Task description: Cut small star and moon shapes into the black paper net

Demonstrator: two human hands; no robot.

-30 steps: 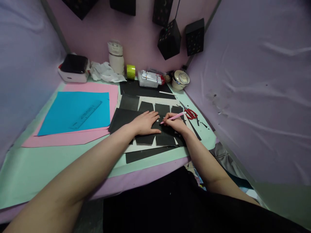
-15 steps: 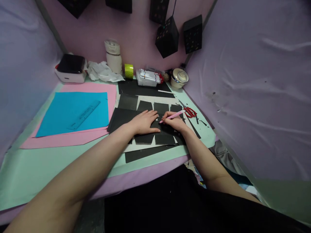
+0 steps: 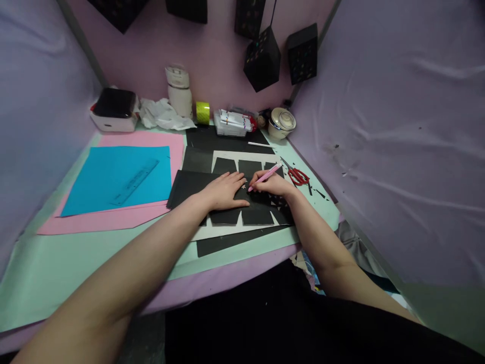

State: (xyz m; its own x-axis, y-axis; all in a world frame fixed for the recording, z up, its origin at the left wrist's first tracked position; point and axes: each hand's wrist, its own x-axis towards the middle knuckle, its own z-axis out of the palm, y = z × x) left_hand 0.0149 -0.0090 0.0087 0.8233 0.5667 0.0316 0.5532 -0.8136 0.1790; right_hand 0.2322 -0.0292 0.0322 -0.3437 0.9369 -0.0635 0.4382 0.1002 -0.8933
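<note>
A black paper piece (image 3: 191, 186) with tabs and small star-shaped cutouts lies on a white sheet (image 3: 223, 231). My left hand (image 3: 225, 192) rests flat on the black paper, fingers spread, just left of a star cutout. Pinched in my right hand (image 3: 267, 183) is a pink pen-shaped tool (image 3: 268, 174), its tip down at the black paper near the stars. The tip's exact contact is too small to tell. My right hand covers part of the cutouts.
Red-handled scissors (image 3: 298, 177) and black scraps lie at the right. A ruler (image 3: 135, 183) rests on blue sheets (image 3: 87, 177) at the left. Yellow tape (image 3: 202, 112), a bottle (image 3: 180, 96) and a lidded bowl (image 3: 281, 123) stand behind; black boxes (image 3: 262, 60) hang above.
The pink tool is tilted more steeply, and my right hand has shifted slightly. My left hand stays on the paper. The whole view has shifted a little.
</note>
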